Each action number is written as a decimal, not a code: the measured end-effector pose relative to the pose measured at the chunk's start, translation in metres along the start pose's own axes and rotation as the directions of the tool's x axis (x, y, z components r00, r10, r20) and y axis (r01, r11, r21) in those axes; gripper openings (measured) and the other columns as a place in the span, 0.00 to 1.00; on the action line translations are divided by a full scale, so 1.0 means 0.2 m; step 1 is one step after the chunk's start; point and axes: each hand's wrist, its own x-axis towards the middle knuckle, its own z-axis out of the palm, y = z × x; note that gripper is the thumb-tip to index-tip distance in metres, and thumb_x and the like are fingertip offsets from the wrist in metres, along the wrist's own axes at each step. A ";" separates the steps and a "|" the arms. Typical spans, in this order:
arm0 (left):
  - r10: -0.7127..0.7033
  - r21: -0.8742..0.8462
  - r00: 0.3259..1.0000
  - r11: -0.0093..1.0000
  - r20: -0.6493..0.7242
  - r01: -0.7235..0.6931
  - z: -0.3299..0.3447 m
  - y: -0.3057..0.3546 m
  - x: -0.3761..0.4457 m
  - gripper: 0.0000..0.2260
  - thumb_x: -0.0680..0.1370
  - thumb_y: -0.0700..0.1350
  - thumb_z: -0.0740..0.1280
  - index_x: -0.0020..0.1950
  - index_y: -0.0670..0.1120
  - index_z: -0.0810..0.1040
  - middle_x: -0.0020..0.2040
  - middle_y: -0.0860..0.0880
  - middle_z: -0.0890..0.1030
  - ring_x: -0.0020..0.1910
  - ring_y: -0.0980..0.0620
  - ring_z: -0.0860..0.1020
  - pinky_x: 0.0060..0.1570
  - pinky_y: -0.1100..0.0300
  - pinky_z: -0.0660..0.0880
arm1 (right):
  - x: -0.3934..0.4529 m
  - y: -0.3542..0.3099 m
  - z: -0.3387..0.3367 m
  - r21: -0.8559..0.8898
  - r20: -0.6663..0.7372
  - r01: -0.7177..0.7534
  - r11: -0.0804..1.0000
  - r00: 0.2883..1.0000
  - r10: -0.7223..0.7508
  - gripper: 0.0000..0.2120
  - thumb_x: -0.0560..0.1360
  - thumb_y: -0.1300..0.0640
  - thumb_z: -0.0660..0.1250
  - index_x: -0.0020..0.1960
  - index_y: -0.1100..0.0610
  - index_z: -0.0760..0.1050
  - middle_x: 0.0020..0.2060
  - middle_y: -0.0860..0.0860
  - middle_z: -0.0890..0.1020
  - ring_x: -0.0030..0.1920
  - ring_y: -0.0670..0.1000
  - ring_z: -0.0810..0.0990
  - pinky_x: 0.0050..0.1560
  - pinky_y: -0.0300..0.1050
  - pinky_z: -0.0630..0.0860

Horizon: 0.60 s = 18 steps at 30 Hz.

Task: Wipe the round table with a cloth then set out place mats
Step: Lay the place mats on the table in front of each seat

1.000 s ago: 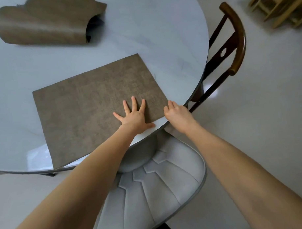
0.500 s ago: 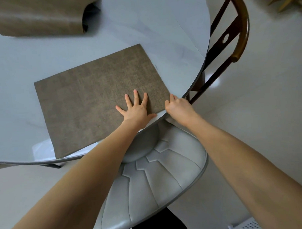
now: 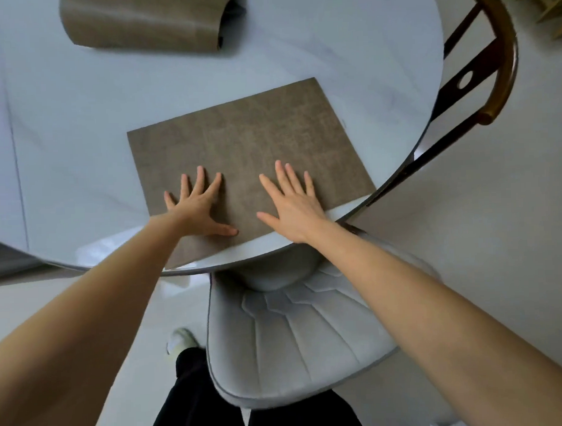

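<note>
While left hand (image 3: 200,209), right hand (image 3: 293,205) lie flat, fingers spread, rectangular woven mat (image 3: 248,144) on round table (image 3: 79,124).

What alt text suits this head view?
Both hands, left hand and right hand, press flat on a brown rectangular place mat at the near edge of a round white table; a curled brown mat lies beyond.

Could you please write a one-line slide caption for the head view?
Both hands, left hand and right hand, press a brown place mat flat at the round table's near edge.
</note>
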 end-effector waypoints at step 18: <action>0.339 0.151 0.939 0.927 0.053 -0.343 -0.01 -0.75 -0.20 0.59 0.62 0.70 0.71 0.79 0.52 0.38 0.78 0.46 0.35 0.76 0.39 0.36 0.72 0.37 0.40 | 0.15 -1.01 0.19 0.236 0.087 -0.354 0.905 0.935 0.343 0.42 0.78 0.35 0.57 0.78 0.50 0.35 0.77 0.54 0.34 0.77 0.53 0.34 0.76 0.53 0.36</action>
